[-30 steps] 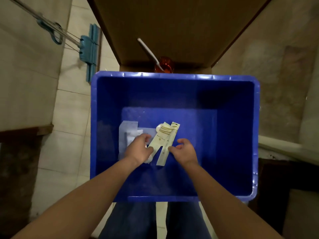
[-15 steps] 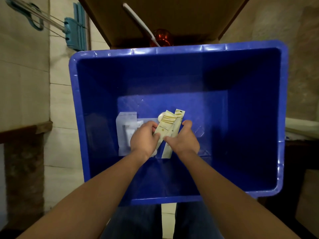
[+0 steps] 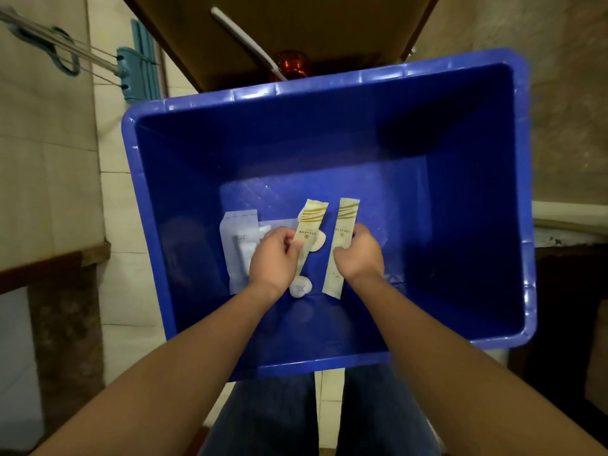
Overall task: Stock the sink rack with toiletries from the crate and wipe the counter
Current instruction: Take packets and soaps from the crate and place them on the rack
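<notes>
Both grips are closed on packets. The left grip (image 3: 271,261) pinches the left sachet (image 3: 311,225) between thumb and curled fingers, and the right grip (image 3: 360,258) holds the right sachet (image 3: 340,248) along its edge, fingers wrapped behind it. Both cream strips stand over the middle of the floor of the blue crate (image 3: 296,90), their striped ends pointing to its far wall.

A second ago the two sachets lay overlapped as one bundle between the hands. Half a second ago the fingers closed on them, and now they are drawn apart with blue floor showing between them. That suggests the pick-up from the crate is under way and nothing has yet gone to the rack. The wiping looks untouched too.

A white pouch (image 3: 238,238) lies flat toward the crate's left wall, its right part covered by the left grip. One small round white piece (image 3: 300,286) sits just below that grip, and another (image 3: 319,242) peeks out from behind the left sachet. What these pieces are cannot be told.

Whether the sachets are clear of the crate floor or only tilted up from it is not certain from above. Their print is too small to read. The left sachet's lower end runs behind the thumb. Neither the sink rack nor the worktop is in view. Beyond the crate's far rim a white-handled brush (image 3: 243,41) leans in an amber holder (image 3: 291,65), and a teal mop (image 3: 138,74) rests by the wall past the far left corner.
</notes>
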`<state>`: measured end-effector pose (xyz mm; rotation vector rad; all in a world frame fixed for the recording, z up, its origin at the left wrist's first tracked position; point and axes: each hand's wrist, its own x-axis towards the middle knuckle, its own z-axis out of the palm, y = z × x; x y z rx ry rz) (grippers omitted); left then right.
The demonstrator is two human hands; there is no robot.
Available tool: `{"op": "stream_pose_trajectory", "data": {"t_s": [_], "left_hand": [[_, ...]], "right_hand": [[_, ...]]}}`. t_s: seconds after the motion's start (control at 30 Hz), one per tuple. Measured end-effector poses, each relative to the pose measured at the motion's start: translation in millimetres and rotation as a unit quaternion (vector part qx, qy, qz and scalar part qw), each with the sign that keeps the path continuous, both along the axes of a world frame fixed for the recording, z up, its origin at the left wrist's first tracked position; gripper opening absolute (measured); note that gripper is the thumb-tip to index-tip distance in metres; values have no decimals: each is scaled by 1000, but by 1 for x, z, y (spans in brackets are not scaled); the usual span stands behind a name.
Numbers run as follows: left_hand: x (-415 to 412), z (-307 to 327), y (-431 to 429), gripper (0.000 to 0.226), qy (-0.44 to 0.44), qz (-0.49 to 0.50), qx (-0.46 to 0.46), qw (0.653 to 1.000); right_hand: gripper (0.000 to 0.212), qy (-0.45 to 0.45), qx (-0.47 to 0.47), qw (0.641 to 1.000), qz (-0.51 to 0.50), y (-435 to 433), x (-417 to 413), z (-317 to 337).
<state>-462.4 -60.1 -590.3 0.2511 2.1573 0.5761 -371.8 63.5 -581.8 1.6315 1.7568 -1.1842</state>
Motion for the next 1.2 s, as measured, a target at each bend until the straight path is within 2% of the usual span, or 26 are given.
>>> {"op": "stream_pose_trajectory", "data": {"t_s": [0.27, 0.5, 0.57, 0.67, 0.93, 1.2], "left_hand": [[-10, 51, 38, 6, 16, 42, 72, 996], [-3, 114, 79, 15, -58, 52, 125, 989], [5, 134, 91, 10, -75, 47, 143, 986], [21, 163, 109, 6, -100, 23, 167, 981], [85, 245, 143, 16, -160, -81, 223, 958], [178, 310, 141, 20, -231, -150, 250, 928]], "right_hand": [[14, 121, -31, 975, -186, 26, 7, 59], [8, 197, -29, 924, -327, 43, 25, 138], [8, 213, -23, 914, -345, 49, 35, 160], [6, 239, -4, 897, -371, 53, 54, 191], [7, 282, 39, 838, -466, 50, 128, 262], [14, 335, 76, 776, -528, 26, 228, 313]]}}
